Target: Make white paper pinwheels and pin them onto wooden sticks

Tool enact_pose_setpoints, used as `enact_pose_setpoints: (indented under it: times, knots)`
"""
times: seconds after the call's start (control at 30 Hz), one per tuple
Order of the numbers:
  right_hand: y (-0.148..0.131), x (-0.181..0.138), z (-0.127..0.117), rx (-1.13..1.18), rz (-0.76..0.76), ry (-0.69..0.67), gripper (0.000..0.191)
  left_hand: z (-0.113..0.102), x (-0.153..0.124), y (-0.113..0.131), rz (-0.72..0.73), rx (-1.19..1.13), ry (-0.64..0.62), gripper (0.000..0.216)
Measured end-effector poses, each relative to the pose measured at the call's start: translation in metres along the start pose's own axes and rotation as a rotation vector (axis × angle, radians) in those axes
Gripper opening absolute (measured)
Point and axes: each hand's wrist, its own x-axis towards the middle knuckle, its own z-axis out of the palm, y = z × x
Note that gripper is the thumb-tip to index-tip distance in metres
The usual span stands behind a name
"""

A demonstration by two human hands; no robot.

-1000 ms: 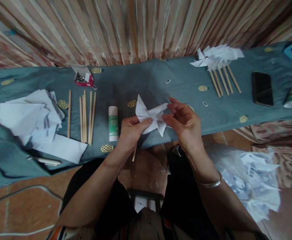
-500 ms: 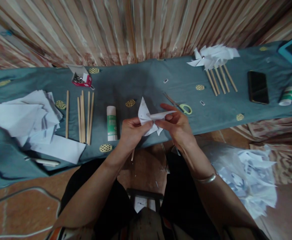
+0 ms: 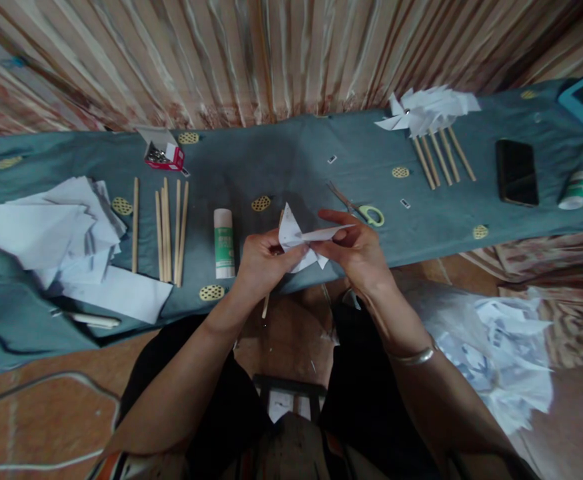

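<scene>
Between my two hands is a white paper pinwheel (image 3: 291, 235), held over the table's front edge. My left hand (image 3: 262, 263) is closed on its left side, thumb near the middle. A wooden stick (image 3: 266, 305) shows below my left hand, with its tip just visible above; the fingers hide its middle. On the pinwheel's right side, my right hand (image 3: 358, 250) pinches a paper blade between thumb and fingers. Scissors (image 3: 368, 215) with green handles lie just beyond my right hand. A glue stick (image 3: 224, 243) rests left of my left hand.
Several wooden sticks (image 3: 171, 233) and a pile of paper sheets (image 3: 46, 230) lie on the left. An opened red box of pins (image 3: 164, 157) sits behind them. Finished pinwheels (image 3: 436, 110), a phone (image 3: 516, 172) and another glue stick (image 3: 577, 189) occupy the right. A plastic bag (image 3: 506, 353) stands below.
The pinwheel's upright blade has dipped slightly, and the stick's tip now shows beside it. Both hands keep their hold with little movement. The camera view has shifted slightly.
</scene>
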Motion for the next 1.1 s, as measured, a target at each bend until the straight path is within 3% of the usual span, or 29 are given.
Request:
enact_pose_setpoints:
  times: [0.8, 0.97, 1.1]
  knots:
    - [-0.004, -0.003, 0.003, 0.043, 0.018, -0.003, 0.05, 0.003, -0.001, 0.0, -0.107, -0.117, 0.04, 0.014]
    - [0.0, 0.0, -0.003, 0.03, -0.068, -0.024, 0.046, 0.002, -0.001, 0.003, -0.118, -0.151, 0.061, 0.018]
    - [0.0, 0.005, -0.024, -0.033, -0.22, 0.102, 0.021, -0.006, 0.003, 0.008, -0.106, -0.202, 0.163, 0.018]
